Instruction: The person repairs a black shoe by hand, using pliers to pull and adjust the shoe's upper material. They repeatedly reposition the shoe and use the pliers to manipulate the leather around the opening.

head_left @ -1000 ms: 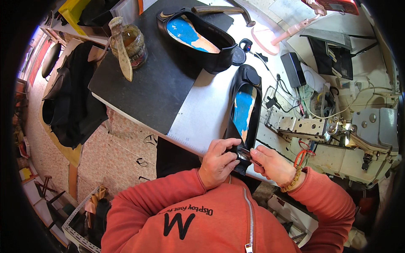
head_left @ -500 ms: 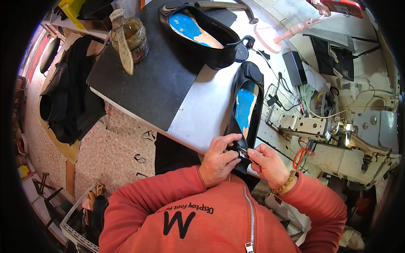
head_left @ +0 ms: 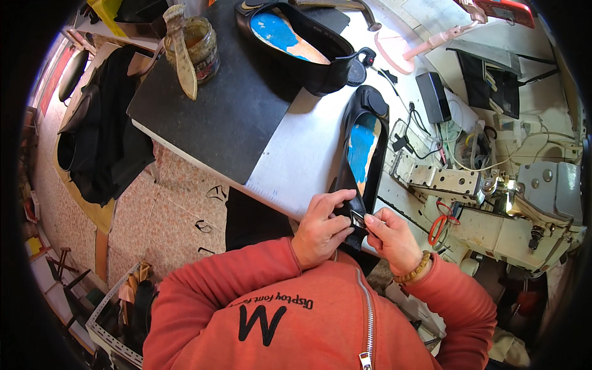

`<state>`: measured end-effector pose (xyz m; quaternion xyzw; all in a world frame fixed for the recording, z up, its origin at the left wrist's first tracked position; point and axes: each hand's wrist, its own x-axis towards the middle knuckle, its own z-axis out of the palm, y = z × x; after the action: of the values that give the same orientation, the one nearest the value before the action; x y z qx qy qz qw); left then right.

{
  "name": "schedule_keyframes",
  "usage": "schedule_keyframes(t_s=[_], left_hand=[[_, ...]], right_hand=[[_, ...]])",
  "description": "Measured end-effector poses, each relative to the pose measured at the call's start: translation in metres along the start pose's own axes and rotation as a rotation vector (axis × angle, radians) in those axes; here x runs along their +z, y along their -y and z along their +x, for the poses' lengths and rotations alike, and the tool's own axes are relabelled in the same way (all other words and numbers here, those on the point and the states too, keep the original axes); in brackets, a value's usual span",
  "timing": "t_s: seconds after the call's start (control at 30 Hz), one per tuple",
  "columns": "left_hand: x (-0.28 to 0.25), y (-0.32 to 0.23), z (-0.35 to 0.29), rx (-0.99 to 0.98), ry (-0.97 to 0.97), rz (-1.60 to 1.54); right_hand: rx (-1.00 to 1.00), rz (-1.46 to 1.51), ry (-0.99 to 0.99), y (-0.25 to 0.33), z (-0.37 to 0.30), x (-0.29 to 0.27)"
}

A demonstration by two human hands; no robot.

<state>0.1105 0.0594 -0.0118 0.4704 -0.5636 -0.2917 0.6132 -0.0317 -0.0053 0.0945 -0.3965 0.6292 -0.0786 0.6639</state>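
A black flat shoe (head_left: 364, 151) with a worn blue and tan insole lies at the table's edge, its heel end toward me. At that heel my left hand (head_left: 322, 227) is closed, thumb and fingers gripping the black material. My right hand (head_left: 391, 239) pinches a small dark piece with a shiny metal edge (head_left: 357, 217) against the heel; its exact kind is too small to make out. The matching black shoe (head_left: 296, 46) rests farther back on the table, with the same peeling insole.
A glue jar (head_left: 202, 49) with a brush (head_left: 182, 61) stands on the black mat (head_left: 203, 123). A hammer (head_left: 364, 12) lies at the back. To the right are a pink stand (head_left: 394, 52), cables, red-handled scissors (head_left: 441, 225) and a sewing machine (head_left: 546, 191).
Both hands keep their hold at the shoe's heel with only slight finger movement. My right forearm has drawn in a little, and the whole view has shifted slightly.
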Motion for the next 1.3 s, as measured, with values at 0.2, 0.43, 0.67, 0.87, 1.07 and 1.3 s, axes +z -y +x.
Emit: schedule_keyframes(t_s=[0.2,0.43,0.67,0.87,1.07,1.3], left_hand=[[0.0,-0.001,0.0,0.011,0.007,0.014],[-0.001,0.005,-0.001,-0.016,0.043,-0.044],[-0.001,0.006,-0.002,-0.012,0.039,-0.039],[-0.001,0.004,-0.002,-0.023,0.04,-0.037],[-0.002,0.003,-0.002,-0.016,0.05,-0.028],[-0.003,0.005,-0.003,-0.027,0.053,-0.024]], right_hand=[[0.03,-0.012,-0.012,0.004,0.001,0.001],[-0.016,-0.012,0.031,-0.002,0.001,-0.004],[-0.044,-0.029,0.047,-0.003,-0.003,-0.012],[-0.105,-0.17,0.05,-0.002,-0.005,-0.009],[-0.026,-0.237,0.011,0.007,-0.006,-0.008],[-0.084,-0.088,0.021,0.004,0.0,0.003]])
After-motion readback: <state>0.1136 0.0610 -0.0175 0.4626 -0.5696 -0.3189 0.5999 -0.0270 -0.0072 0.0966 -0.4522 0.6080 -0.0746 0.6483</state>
